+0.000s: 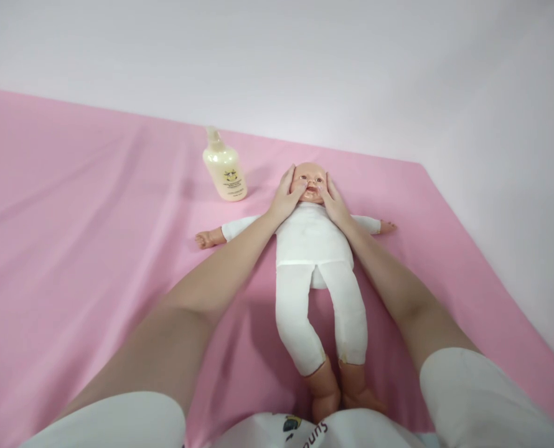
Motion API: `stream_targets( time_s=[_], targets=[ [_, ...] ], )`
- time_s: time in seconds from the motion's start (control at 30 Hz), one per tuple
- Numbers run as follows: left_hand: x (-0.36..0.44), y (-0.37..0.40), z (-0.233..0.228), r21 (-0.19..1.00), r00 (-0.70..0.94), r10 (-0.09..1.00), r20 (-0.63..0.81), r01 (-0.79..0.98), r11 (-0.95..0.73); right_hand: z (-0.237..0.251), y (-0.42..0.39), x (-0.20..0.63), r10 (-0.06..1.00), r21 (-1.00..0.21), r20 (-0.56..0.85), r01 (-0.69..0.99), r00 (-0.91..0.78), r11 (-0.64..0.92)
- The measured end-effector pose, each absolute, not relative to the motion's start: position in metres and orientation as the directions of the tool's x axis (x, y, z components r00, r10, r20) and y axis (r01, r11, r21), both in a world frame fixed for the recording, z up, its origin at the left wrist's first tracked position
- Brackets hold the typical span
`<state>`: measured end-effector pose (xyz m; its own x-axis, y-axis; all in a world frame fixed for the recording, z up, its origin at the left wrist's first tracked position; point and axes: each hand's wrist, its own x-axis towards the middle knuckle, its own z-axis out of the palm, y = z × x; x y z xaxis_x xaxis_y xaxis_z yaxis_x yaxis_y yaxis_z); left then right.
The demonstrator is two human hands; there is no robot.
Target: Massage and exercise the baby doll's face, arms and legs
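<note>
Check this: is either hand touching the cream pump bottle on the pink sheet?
No: the left hand and right hand cup the doll's head; the cream pump bottle stands apart.

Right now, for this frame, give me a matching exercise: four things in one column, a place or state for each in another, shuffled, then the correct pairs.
Things:
1. doll
2. lotion bottle
3. left hand
4. right hand

Places or states:
A. upright beyond the doll's arm on the picture's left
B. lying face up on the pink sheet
C. on the doll's cheek, picture right
D. on the doll's cheek, picture left

Pairs: 1-B, 2-A, 3-D, 4-C
</note>
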<state>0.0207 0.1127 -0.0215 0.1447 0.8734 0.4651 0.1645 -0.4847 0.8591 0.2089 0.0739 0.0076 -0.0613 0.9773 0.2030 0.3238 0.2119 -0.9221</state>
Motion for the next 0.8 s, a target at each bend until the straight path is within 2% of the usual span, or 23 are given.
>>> stream_targets(
  time_s=[0.1,0.3,0.5,0.63,0.8],
  targets=[
    [0.020,0.111,-0.019,0.818,0.163,0.834,0.526,0.172,-0.549,0.010,0.073,0.208,0.975,-0.922,0.208,0.316,-0.078,0.222],
    [0.019,0.105,-0.008,0.715,0.229,0.736,0.637,0.182,-0.676,0.017,0.066,0.208,0.910,-0.848,0.376,0.332,-0.176,0.414],
    [0.019,0.105,-0.009,0.727,0.232,0.751,0.618,0.193,-0.658,0.014,0.068,0.212,0.878,-0.811,0.431,0.337,-0.207,0.478],
    [0.019,0.109,-0.015,0.803,0.188,0.819,0.542,0.169,-0.571,0.009,0.073,0.212,0.898,-0.843,0.396,0.312,-0.194,0.439],
    [0.022,0.112,-0.018,0.904,0.124,0.910,0.395,0.127,-0.409,0.005,0.077,0.211,0.971,-0.940,0.208,0.251,-0.117,0.231]
  ],
)
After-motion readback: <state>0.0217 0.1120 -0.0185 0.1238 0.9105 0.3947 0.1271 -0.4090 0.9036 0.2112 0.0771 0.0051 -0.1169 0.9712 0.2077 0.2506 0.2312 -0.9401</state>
